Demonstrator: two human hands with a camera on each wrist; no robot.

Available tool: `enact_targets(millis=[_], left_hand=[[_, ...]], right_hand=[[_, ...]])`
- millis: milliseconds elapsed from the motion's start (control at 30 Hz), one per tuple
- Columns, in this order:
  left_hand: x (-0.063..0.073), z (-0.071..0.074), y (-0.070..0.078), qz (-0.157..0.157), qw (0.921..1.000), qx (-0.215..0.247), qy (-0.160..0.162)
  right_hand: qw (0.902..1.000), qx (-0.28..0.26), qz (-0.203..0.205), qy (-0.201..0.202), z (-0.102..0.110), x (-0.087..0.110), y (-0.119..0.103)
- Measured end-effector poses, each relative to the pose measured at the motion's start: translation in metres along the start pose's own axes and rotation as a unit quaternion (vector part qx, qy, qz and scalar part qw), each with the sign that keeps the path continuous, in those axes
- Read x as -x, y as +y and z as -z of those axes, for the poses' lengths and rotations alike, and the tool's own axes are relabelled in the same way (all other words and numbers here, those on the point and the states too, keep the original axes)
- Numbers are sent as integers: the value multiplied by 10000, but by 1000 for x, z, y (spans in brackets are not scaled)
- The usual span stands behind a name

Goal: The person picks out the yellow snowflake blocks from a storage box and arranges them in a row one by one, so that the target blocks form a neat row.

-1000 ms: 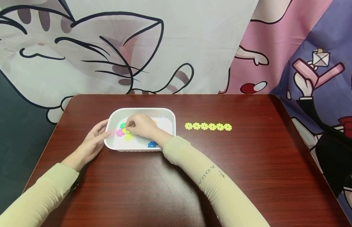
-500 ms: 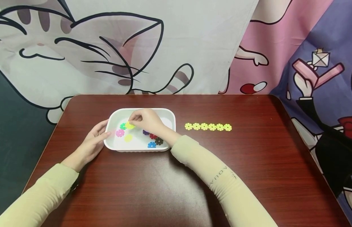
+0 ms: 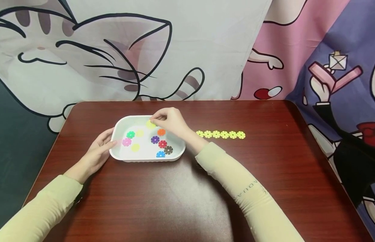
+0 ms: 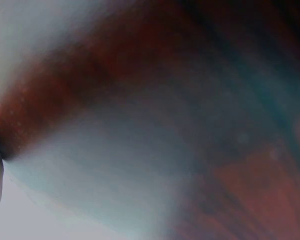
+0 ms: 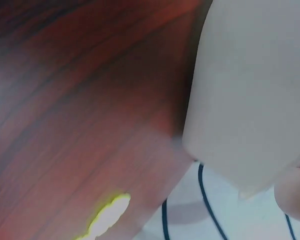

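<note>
A dark red-brown desk (image 3: 281, 154) with rounded back corners fills the lower scene, its wood grain showing and a pale sheen on its front half. Close behind its back edge hangs a white cloth (image 3: 205, 40) printed with a cat; toward the back right corner a pink and purple cloth (image 3: 308, 30) takes over, and past the left edge lies a dark teal surface (image 3: 15, 151). A white tray (image 3: 145, 160) sits left of centre, nearer the back edge than the front, holding loose flower-shaped pieces in several colours, such as a green piece (image 3: 130, 134) and a blue piece (image 3: 160, 154). The left hand (image 3: 96, 151) grips the tray's left end, thumb at the rim. The right hand (image 3: 172, 121) pinches a yellow piece (image 3: 150, 124) at the tray's back side. Right of the tray, a row of six yellow flowers (image 3: 225, 134) runs roughly parallel to the desk's back edge
</note>
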State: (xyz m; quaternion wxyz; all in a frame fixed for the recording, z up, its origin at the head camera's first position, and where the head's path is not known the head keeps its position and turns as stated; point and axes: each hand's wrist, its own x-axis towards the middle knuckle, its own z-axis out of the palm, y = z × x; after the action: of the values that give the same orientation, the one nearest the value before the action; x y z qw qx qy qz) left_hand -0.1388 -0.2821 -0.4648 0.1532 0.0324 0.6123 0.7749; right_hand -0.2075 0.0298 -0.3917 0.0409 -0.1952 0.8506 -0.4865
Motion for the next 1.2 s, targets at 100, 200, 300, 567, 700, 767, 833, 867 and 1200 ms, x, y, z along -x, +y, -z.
enact_targets(millis=[100, 200, 300, 567, 700, 767, 833, 867, 1200], left_hand=[[0, 1, 0, 10, 10000, 3, 10], [0, 2, -1, 17, 10000, 6, 31], [1, 3, -1, 27, 10000, -12, 42], [1, 4, -1, 29, 10000, 5, 36], [2, 3, 0, 34, 10000, 22, 19], [2, 3, 0, 32, 10000, 32, 2], [2, 3, 0, 24, 10000, 45, -13], [2, 3, 0, 18, 10000, 48, -20], [0, 2, -1, -32, 9999, 88, -53]], right_hand=[[9997, -181, -5, 147, 11, 2, 5], [9991, -308, -46, 294, 23, 4, 10], [9985, -300, -48, 462, 35, 8, 15], [9971, -104, -228, 721, 64, 19, 35], [9961, 45, -318, 824, 77, 27, 48], [9954, 116, -356, 879, 84, 31, 55], [9948, 130, -411, 920, 91, 36, 61], [9946, 138, -440, 933, 94, 38, 63], [9926, 349, -636, 977, 128, 64, 92]])
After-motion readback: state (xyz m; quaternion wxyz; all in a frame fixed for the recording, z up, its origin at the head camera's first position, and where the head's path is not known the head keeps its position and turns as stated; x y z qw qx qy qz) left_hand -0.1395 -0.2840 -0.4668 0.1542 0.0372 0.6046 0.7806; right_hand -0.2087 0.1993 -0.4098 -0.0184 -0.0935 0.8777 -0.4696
